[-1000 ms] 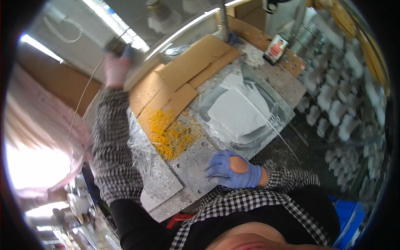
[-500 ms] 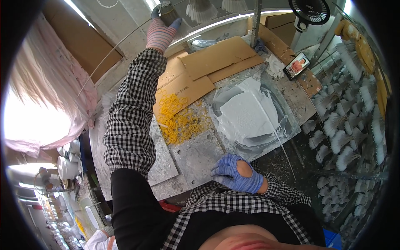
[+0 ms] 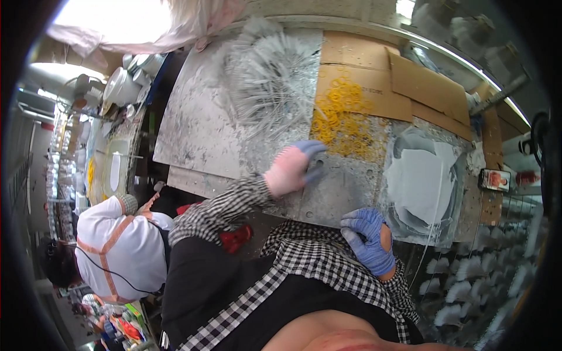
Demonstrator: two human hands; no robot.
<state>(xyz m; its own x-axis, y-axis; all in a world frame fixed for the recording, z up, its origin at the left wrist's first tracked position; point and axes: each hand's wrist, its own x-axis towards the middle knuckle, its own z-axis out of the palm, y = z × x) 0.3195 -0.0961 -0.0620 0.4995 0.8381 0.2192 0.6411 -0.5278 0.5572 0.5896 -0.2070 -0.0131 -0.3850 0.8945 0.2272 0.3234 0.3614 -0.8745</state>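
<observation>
Loose yellow rings (image 3: 339,120) within reach

Right hand (image 3: 372,241): nearer the body than the rings, fingers curled; palm hidden, cannot tell whether anything is held. Left hand (image 3: 295,168): near side of the rings, fingers and thumb parted, nothing seen between; motion-blurred. White paste (image 3: 422,184): right of the rings. Rings lie scattered, probably for easy picking. Pale bristles (image 3: 266,85): left of them, individual strands indistinct.

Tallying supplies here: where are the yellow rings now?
In the head view, the yellow rings lie just right of upper centre, beyond the left hand, between pale bristles and white paste.
</observation>
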